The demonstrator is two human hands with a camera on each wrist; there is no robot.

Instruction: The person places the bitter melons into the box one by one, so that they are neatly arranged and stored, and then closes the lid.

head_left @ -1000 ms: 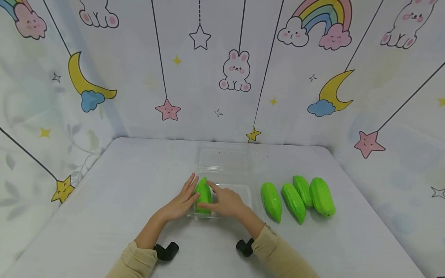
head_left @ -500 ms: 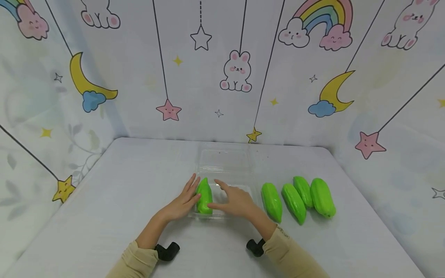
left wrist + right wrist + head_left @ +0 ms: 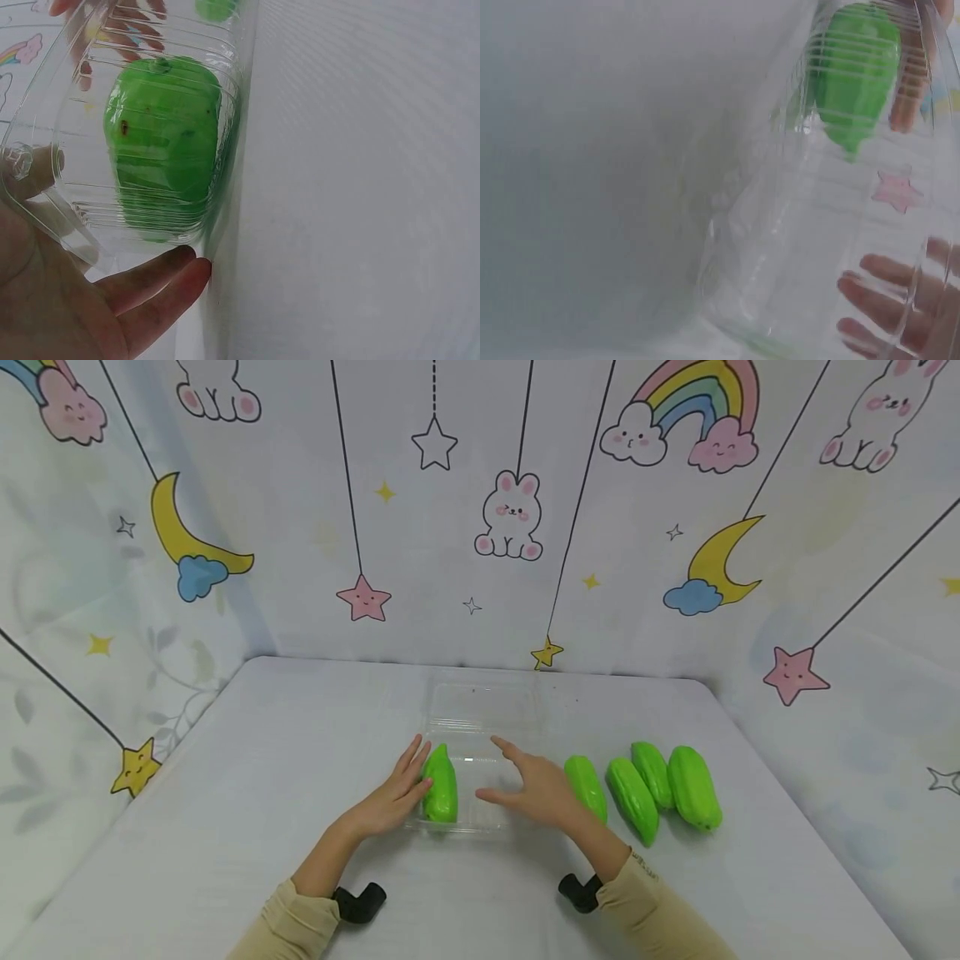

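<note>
A clear plastic clamshell box [image 3: 517, 758] lies open on the white table, its lid [image 3: 486, 703] folded back. One green ridged gourd [image 3: 440, 785] lies in the box's left side; it shows through the plastic in the left wrist view [image 3: 165, 142] and the right wrist view [image 3: 855, 75]. My left hand [image 3: 397, 785] rests with straight fingers [image 3: 150, 289] against the box's left wall, beside the gourd. My right hand [image 3: 525, 781] hovers open and empty over the box's right side, its fingers [image 3: 885, 292] spread, close to the nearest loose gourd [image 3: 587, 787].
Three more green gourds [image 3: 633, 797], [image 3: 652, 770], [image 3: 694, 785] lie in a row right of the box. Patterned walls [image 3: 480, 527] close in the table at the back and both sides. Black wrist mounts [image 3: 360, 902], [image 3: 579, 893] sit at my cuffs.
My right hand has let go of the gourd in the box and moved right, toward the row of loose gourds. The left hand and the box have stayed put.
</note>
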